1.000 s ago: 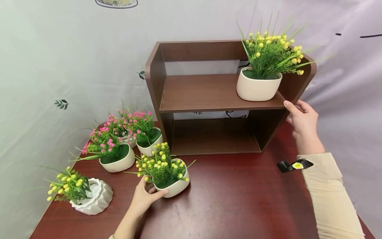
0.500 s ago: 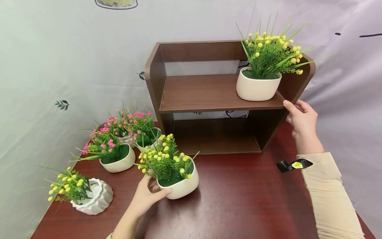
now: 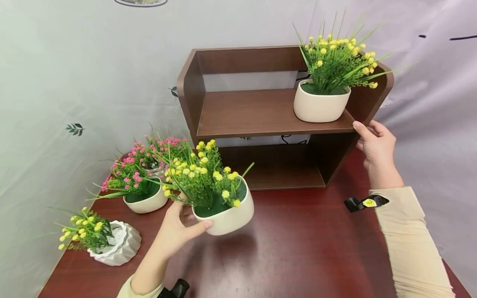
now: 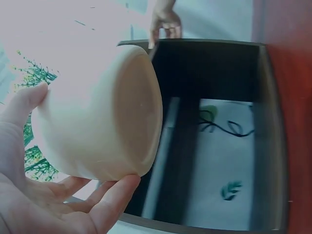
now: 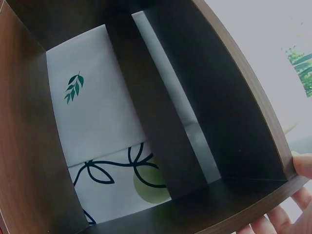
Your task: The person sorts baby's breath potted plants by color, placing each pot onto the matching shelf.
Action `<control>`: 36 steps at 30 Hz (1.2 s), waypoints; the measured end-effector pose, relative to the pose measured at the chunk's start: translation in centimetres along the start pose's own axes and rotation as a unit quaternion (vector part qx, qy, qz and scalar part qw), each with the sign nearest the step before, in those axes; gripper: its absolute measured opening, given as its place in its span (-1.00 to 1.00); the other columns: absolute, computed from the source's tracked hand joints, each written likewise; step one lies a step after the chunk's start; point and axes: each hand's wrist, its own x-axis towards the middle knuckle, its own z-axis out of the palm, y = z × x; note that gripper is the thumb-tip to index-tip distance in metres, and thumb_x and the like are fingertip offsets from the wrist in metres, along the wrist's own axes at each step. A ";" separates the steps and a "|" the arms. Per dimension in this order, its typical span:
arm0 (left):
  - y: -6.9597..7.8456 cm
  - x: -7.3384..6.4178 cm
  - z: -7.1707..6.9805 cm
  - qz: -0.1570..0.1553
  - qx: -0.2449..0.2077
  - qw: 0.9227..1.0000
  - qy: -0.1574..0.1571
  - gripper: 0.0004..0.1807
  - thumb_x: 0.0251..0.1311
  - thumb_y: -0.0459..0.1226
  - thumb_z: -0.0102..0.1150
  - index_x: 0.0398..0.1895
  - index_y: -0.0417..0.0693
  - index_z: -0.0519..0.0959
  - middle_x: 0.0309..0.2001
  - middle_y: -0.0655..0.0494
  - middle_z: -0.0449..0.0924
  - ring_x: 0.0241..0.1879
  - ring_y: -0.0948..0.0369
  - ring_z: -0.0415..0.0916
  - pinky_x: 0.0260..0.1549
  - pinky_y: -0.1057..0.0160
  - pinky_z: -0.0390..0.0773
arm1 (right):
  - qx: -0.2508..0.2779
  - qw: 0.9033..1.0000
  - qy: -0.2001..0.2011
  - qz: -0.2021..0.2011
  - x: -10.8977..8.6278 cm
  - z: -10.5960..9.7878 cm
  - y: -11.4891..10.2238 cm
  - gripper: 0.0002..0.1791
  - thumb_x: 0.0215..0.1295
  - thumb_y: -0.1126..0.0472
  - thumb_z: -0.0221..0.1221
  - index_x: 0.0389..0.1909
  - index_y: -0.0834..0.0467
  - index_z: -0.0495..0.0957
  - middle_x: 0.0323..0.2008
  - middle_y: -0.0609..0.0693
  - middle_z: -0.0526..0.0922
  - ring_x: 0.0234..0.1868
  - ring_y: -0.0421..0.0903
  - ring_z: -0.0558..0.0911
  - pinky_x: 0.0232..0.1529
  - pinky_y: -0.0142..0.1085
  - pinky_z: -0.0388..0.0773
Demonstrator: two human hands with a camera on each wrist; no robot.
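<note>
My left hand (image 3: pixel 175 231) grips a cream oval pot with yellow flowers (image 3: pixel 227 217), thumb at the front and fingers around the far side. The pot hangs above the table, tilted, its shadow below it. In the left wrist view the pot's underside (image 4: pixel 139 112) faces the shelf. My right hand (image 3: pixel 378 153) holds the right side panel of the brown two-tier shelf (image 3: pixel 253 111), its thumb at the front edge by the upper board. A similar pot of yellow flowers (image 3: pixel 322 105) stands at the right on the upper board.
Pink-flowered plants in cream pots (image 3: pixel 147 203) cluster left of the shelf. Nearer the left edge stands a white ribbed pot with yellow flowers (image 3: pixel 121 244). The reddish-brown table (image 3: pixel 294 244) extends before the shelf, and a pale patterned cloth (image 3: pixel 93 82) hangs behind.
My left hand has lifted the yellow-flower pot off the table and moved it up and slightly right, toward the shelf. My right hand keeps its hold on the side panel.
</note>
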 end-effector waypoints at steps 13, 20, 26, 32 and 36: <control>2.9 2.8 -0.7 0.044 -0.026 0.998 -0.021 -0.28 -0.08 -0.50 0.35 0.24 -0.31 0.32 0.13 -0.21 0.45 -0.14 0.39 0.58 -0.19 0.31 0.63 | 0.009 1.000 -0.009 -0.008 -0.1 0.4 -0.1 -0.83 0.00 0.30 0.41 -0.44 -0.01 0.64 -0.51 -0.22 0.64 -0.60 -0.32 0.57 -0.62 -0.49 0.53; 5.0 4.4 -1.0 -0.011 -0.011 0.999 -0.033 -0.25 -0.02 -0.41 0.37 0.28 -0.19 0.27 0.17 -0.13 0.41 -0.02 0.02 0.60 -0.09 0.28 0.59 | 0.013 1.000 -0.013 -0.005 0.0 0.6 -0.1 -0.82 0.01 0.31 0.40 -0.43 -0.01 0.63 -0.51 -0.21 0.64 -0.62 -0.30 0.57 -0.63 -0.49 0.53; 6.8 6.0 -0.6 -0.005 -0.024 0.999 -0.038 -0.24 0.05 -0.39 0.32 0.33 -0.14 0.19 0.20 -0.08 0.34 0.09 -0.01 0.51 -0.07 0.33 0.57 | 0.012 1.000 -0.009 -0.002 0.1 0.4 -0.3 -0.82 -0.02 0.29 0.42 -0.44 -0.01 0.63 -0.51 -0.22 0.64 -0.62 -0.31 0.53 -0.64 -0.48 0.52; 7.8 7.9 0.2 0.041 -0.010 0.999 -0.022 -0.25 0.03 -0.35 0.35 0.30 -0.09 0.21 0.06 -0.05 0.43 0.01 0.12 0.51 -0.04 0.30 0.57 | 0.001 1.000 -0.009 0.002 0.0 0.1 -0.3 -0.81 -0.02 0.28 0.43 -0.42 -0.02 0.62 -0.47 -0.22 0.63 -0.56 -0.31 0.54 -0.62 -0.47 0.53; 8.3 9.2 0.8 0.061 -0.005 0.998 -0.018 -0.25 0.03 -0.30 0.37 0.29 -0.04 0.23 0.07 -0.01 0.44 0.03 0.13 0.50 0.01 0.23 0.56 | -0.002 1.000 -0.007 0.005 0.0 0.0 -0.1 -0.80 -0.01 0.27 0.42 -0.41 -0.02 0.62 -0.45 -0.23 0.63 -0.53 -0.31 0.55 -0.62 -0.48 0.53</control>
